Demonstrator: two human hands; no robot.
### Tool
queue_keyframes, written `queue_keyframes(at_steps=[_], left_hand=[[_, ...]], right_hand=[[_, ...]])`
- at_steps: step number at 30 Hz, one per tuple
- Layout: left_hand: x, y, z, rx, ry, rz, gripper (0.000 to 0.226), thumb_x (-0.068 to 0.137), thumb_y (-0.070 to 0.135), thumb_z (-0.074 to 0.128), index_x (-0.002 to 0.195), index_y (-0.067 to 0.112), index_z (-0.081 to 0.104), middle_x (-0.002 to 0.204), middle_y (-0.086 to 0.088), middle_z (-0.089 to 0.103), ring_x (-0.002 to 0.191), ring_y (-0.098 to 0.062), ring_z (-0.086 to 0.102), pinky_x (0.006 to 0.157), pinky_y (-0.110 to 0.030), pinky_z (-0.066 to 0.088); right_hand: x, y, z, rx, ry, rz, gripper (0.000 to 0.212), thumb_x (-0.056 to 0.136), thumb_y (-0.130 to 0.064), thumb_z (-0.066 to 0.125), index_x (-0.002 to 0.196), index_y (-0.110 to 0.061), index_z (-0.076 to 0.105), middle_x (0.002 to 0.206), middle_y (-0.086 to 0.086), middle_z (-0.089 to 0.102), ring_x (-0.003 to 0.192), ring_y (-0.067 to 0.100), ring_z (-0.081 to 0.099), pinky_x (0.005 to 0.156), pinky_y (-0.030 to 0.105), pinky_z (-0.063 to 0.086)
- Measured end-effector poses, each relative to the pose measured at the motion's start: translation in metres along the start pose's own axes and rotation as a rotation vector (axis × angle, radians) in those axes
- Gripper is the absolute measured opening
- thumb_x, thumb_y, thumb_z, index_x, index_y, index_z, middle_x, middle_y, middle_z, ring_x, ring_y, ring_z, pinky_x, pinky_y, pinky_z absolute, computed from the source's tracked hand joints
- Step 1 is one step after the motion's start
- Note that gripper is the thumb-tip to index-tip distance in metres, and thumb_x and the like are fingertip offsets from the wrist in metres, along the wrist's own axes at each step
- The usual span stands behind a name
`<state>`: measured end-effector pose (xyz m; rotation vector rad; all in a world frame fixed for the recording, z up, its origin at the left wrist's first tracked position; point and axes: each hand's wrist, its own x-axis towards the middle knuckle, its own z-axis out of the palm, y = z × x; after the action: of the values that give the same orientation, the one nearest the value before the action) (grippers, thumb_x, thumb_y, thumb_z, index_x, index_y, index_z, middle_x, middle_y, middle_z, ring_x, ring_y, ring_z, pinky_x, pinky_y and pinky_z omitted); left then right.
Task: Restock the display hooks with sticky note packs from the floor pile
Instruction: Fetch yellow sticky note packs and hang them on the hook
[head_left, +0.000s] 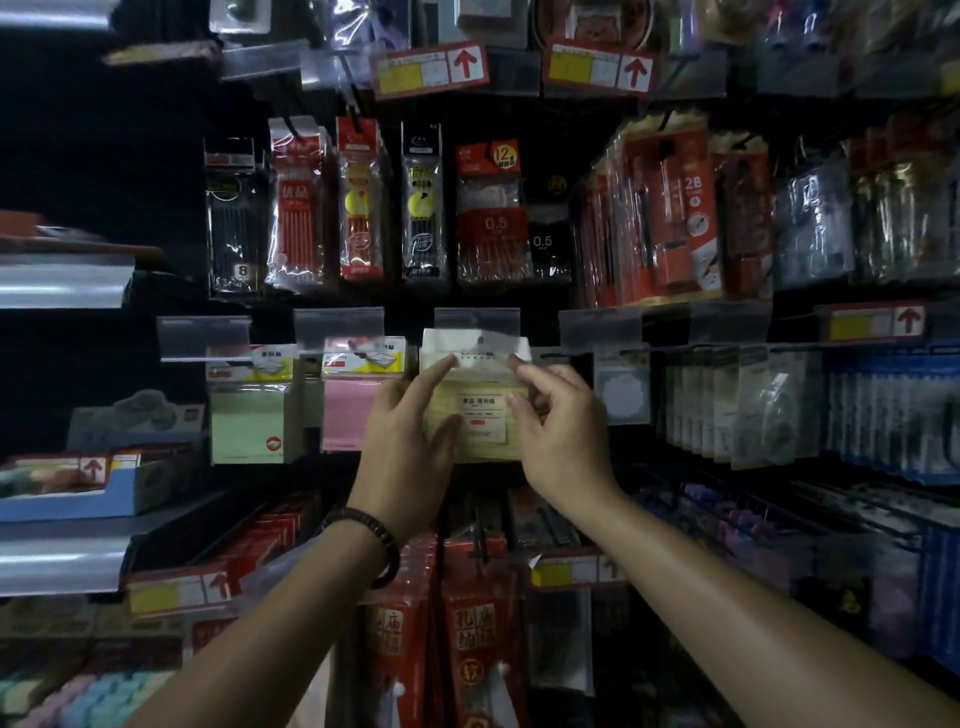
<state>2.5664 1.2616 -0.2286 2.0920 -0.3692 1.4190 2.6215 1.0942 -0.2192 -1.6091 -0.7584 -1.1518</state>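
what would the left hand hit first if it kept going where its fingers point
The yellow sticky note pack, which the left hand holds; past its header, probably the clear label holder above, though depth is unclear.

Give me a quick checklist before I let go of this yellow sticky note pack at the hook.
1. Grip: left hand and right hand both pinch the yellow pack: ok.
2. Hang hole visible at top centre: ok.
3. Hole threaded on the hook: cannot tell, hook hidden.
4. Pack upright, not tilted: ok.
5. Pink pack beside it hangs straight: ok.
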Motion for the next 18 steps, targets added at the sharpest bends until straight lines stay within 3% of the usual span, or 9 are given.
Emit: queue_keyframes(at_steps=[4, 9, 13, 15, 18], left_hand=[[-0.002, 0.003, -0.003, 0.039, -0.017, -0.008, 0.066, 0.099, 0.015, 0.071, 0.158, 0.033, 0.046, 0.132, -0.003, 0.053, 0.102, -0.013, 0.05, 0.094, -0.022, 0.045], [0.001, 0.003, -0.01, 0.1, -0.112, -0.091, 0.069, 0.099, 0.021, 0.072, 0.16, 0.035, 0.043, 0.139, -0.005, 0.051, 0.121, -0.023, 0.057, 0.108, -0.036, 0.053], [0.01, 0.002, -0.009, 0.193, -0.248, -0.159, 0.074, 0.099, 0.021, 0.071, 0.163, 0.036, 0.036, 0.135, -0.007, 0.049, 0.105, -0.016, 0.053, 0.097, -0.025, 0.047], [0.012, 0.003, -0.005, 0.222, -0.296, -0.163, 0.079, 0.098, 0.024, 0.072, 0.165, 0.035, 0.031, 0.136, -0.011, 0.05, 0.112, -0.022, 0.056, 0.098, -0.03, 0.05], [0.012, 0.002, -0.003, 0.298, -0.337, -0.17, 0.086, 0.097, 0.028, 0.073, 0.166, 0.037, 0.023, 0.154, -0.017, 0.041, 0.126, -0.032, 0.057, 0.104, -0.04, 0.053]], right_hand=[[0.001, 0.0, -0.001, -0.021, -0.028, -0.008, 0.043, 0.101, -0.009, 0.071, 0.144, -0.019, 0.068, 0.105, -0.008, 0.059, 0.094, 0.005, 0.06, 0.086, 0.015, 0.051], [0.003, 0.0, -0.001, -0.106, -0.104, 0.035, 0.042, 0.104, -0.011, 0.068, 0.145, -0.014, 0.065, 0.114, -0.004, 0.058, 0.107, 0.015, 0.061, 0.097, 0.026, 0.054], [0.014, -0.001, -0.002, -0.245, -0.226, 0.109, 0.047, 0.107, -0.013, 0.06, 0.154, -0.018, 0.057, 0.122, -0.002, 0.051, 0.114, 0.013, 0.053, 0.108, 0.024, 0.044], [0.019, -0.006, -0.006, -0.346, -0.338, 0.15, 0.057, 0.106, -0.023, 0.063, 0.161, -0.024, 0.048, 0.131, 0.001, 0.046, 0.115, 0.015, 0.052, 0.105, 0.023, 0.042], [0.019, -0.014, -0.01, -0.519, -0.495, 0.206, 0.074, 0.102, -0.036, 0.067, 0.167, -0.039, 0.031, 0.142, 0.006, 0.042, 0.126, 0.027, 0.056, 0.095, 0.034, 0.049]])
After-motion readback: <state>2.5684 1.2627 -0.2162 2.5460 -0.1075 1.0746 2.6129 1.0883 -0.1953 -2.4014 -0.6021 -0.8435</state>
